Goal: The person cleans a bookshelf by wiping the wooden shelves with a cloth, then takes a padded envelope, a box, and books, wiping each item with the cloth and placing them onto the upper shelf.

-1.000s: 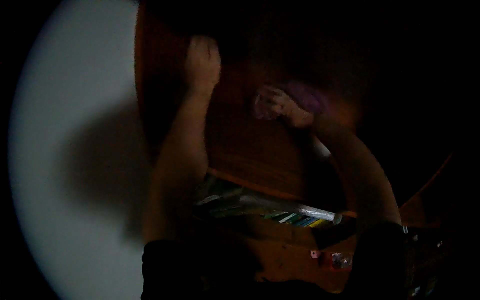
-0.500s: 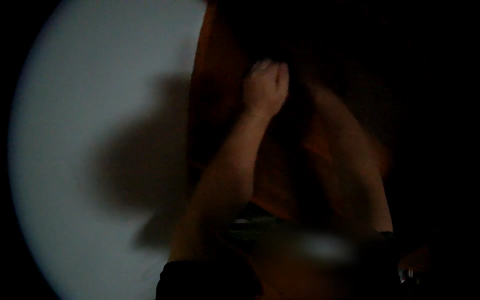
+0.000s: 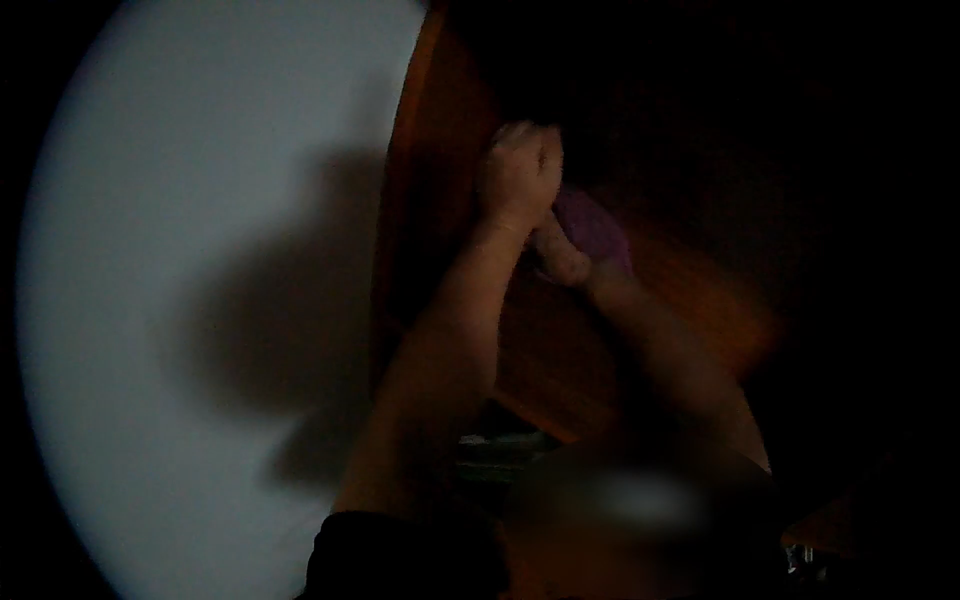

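Note:
The picture is very dark. My left hand is closed over the brown wooden surface, its back toward me; whatever its fingers hold, if anything, is hidden. Just below it, partly behind the left wrist, my right hand grips a purple cloth. Purple shows on both sides of that hand, and its fingertips are out of sight.
The wooden surface has a curved left edge beside a pale wall or panel bearing a dark shadow. A greenish item shows below the wood's near edge. Deep darkness covers the right side.
My right hand has come left and toward the left wrist, and the purple cloth now shows with it. My left hand has shifted slightly left and stays closed.

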`<control>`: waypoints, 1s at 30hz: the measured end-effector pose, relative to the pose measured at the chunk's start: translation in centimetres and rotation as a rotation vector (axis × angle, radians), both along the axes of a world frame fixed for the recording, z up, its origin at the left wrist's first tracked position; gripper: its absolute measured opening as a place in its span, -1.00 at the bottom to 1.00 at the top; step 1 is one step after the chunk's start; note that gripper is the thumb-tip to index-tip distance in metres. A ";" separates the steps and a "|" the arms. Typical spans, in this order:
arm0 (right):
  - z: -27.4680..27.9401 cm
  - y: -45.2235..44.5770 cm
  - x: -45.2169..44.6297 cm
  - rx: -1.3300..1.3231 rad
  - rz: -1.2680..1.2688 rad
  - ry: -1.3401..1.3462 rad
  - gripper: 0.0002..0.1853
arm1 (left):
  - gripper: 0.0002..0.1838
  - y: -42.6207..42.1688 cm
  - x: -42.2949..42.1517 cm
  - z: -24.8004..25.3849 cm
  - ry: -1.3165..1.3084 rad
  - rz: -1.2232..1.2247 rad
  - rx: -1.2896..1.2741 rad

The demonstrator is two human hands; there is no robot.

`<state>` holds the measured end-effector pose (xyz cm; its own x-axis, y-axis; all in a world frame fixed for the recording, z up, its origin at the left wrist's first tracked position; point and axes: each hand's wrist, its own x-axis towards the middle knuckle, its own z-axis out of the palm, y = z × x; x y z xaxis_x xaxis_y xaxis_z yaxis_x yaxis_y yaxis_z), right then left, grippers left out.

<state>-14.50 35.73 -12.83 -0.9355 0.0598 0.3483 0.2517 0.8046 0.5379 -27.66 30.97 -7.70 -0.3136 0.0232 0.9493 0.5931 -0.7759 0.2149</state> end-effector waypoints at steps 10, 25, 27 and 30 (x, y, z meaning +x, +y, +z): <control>14.6 3.0 4.1 0.168 -0.571 0.428 -0.59 | -0.70 -0.4 -0.2 0.0 0.038 -0.024 -0.006; 9.6 -4.6 13.3 0.073 -0.275 0.081 -0.59 | -0.84 3.4 -0.2 -1.8 0.151 0.163 0.138; 11.2 -6.4 17.2 0.188 -0.397 0.165 -0.57 | -0.82 1.6 -0.7 -1.5 0.365 0.565 0.350; 12.8 -9.9 23.7 0.405 -0.591 0.271 -0.53 | -0.81 3.2 -0.5 -2.1 0.242 0.134 0.095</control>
<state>9.21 25.84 -0.03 -0.6663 0.3423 0.6625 0.7442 0.2488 0.6199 -28.18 34.20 -9.84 -0.0717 -0.0960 0.9928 0.7169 -0.6970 -0.0156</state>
